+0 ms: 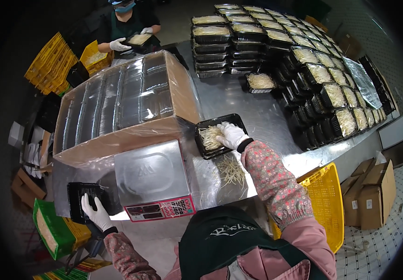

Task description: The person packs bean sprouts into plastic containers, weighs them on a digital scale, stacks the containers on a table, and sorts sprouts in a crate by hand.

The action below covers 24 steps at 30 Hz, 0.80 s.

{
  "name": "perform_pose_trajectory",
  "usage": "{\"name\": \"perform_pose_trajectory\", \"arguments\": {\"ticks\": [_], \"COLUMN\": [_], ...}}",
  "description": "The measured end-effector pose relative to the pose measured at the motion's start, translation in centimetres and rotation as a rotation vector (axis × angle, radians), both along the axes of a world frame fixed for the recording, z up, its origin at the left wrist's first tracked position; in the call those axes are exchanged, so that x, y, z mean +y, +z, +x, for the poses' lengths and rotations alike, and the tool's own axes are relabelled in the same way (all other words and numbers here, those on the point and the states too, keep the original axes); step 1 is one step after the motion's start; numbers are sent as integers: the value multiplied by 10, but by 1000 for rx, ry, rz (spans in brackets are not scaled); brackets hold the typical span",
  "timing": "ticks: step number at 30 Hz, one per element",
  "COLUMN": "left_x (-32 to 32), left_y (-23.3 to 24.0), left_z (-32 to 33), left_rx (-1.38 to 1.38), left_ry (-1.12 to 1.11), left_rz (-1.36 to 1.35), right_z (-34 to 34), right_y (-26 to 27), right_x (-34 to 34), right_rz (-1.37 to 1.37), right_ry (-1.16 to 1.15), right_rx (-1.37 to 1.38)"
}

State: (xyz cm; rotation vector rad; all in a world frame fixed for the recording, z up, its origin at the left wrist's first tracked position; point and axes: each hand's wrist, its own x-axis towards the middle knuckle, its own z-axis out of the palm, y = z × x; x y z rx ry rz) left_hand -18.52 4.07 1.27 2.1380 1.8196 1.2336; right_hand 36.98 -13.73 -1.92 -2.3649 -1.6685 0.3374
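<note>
My right hand, in a white glove, rests on bean sprouts inside a black plastic tray on the metal table. Loose sprouts lie in a small heap just below that tray. My left hand, also gloved, touches an empty-looking black plastic tray at the table's near left edge; whether its fingers grip the rim cannot be made out. Between the two trays sits a digital scale with nothing on its metal plate.
A lined cardboard box of clear plastic lids stands beyond the scale. Stacked sprout trays fill the right and far side. A yellow crate stands at right, a green crate at left. Across the table, a co-worker holds a tray.
</note>
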Motion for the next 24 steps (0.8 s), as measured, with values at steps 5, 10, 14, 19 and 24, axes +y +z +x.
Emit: {"name": "perform_pose_trajectory", "arguments": {"ticks": [5,10,14,19,24], "left_x": [20,34,40,36,-31], "left_y": [-12,-20,2,48,97], "left_z": [-70,-109,-93,-79,124], "left_rx": [472,530,240,46,-153], "left_ry": [286,238,219,277,-296], "left_rz": [84,-261,-297,-180,52], "right_z": [13,29,27,18,23], "right_y": [25,54,62,84,93], "right_x": [-3,-12,-24,-63,-122], "right_rz": [76,278,340,497,720], "right_ry": [-30,-173,-208,-246,-351], "right_rx": [375,511,567,773,841]}}
